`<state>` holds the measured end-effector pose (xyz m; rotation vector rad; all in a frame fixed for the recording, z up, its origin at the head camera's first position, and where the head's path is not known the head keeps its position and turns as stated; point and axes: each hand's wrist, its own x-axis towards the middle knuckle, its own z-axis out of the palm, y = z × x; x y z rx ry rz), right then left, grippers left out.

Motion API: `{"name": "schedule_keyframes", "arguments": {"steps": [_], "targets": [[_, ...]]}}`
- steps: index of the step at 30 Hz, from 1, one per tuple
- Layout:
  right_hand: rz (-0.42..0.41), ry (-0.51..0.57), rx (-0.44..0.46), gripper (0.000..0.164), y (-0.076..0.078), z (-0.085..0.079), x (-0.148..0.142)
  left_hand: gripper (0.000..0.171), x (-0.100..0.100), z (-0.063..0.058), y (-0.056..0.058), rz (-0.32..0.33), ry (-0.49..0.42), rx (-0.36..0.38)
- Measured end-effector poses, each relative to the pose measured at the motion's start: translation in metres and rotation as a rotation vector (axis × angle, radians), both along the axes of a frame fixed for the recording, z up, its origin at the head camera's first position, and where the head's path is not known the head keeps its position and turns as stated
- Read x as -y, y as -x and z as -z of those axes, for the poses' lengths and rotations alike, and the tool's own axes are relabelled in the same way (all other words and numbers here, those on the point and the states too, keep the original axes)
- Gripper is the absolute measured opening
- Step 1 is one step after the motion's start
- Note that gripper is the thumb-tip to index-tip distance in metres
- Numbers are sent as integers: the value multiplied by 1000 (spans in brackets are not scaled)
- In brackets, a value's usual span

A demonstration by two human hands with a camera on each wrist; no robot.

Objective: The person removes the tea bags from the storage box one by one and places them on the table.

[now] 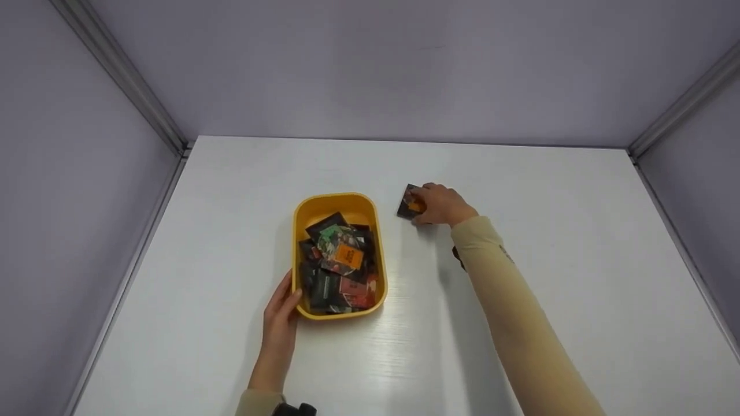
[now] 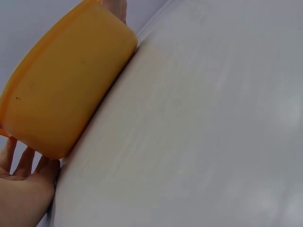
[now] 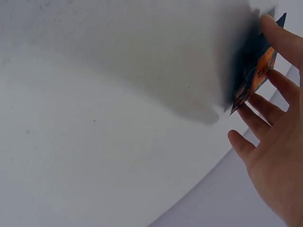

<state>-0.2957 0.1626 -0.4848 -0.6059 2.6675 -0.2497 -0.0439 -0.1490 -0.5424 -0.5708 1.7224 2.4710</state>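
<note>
A yellow plastic tub (image 1: 299,231) stands on the white table, filled with several dark, flat printed packets (image 1: 325,289). On top lies one with green artwork and an orange label (image 1: 349,255). My left hand (image 1: 280,309) touches the tub's near left corner from outside, its fingers fairly straight against the wall, as the left wrist view also shows. To the right of the tub, my right hand (image 1: 442,205) pinches a dark packet with an orange label (image 1: 416,204) between thumb and fingers. That packet (image 3: 260,68) is tilted close to the tabletop; whether it touches cannot be told.
The white table (image 1: 549,190) extends on both sides of the tub. Pale grey panels (image 1: 381,69) enclose it at the back, left and right, with metal posts (image 1: 133,81) at the corners. Dark devices (image 1: 295,409) are worn on the wrists.
</note>
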Motion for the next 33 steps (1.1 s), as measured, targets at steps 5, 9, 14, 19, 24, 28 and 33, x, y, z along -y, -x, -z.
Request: {"name": "schedule_keyframes", "arguments": {"steps": [5, 9, 14, 19, 24, 28, 33], "targets": [[23, 6, -17, 74, 1, 1, 0, 61, 1, -2, 2, 0, -8, -20], [15, 0, -30, 74, 2, 1, 0, 61, 2, -2, 3, -7, -16, -31], [-18, -45, -37, 74, 1, -6, -2, 61, 1, -2, 3, 2, -10, -33], [-45, -93, -84, 60, -3, -23, 5, 61, 1, -4, 3, -2, 2, -13], [-48, -145, -118, 38, -7, -46, 22, 61, 4, -5, 4, -5, 7, 21], [-72, -160, -109, 41, -14, -65, 39, 61, 4, -5, 3, 0, 9, 20], [-163, -153, -122, 46, -35, -82, 62, 61, 3, -5, 2, 2, 11, 7]]}}
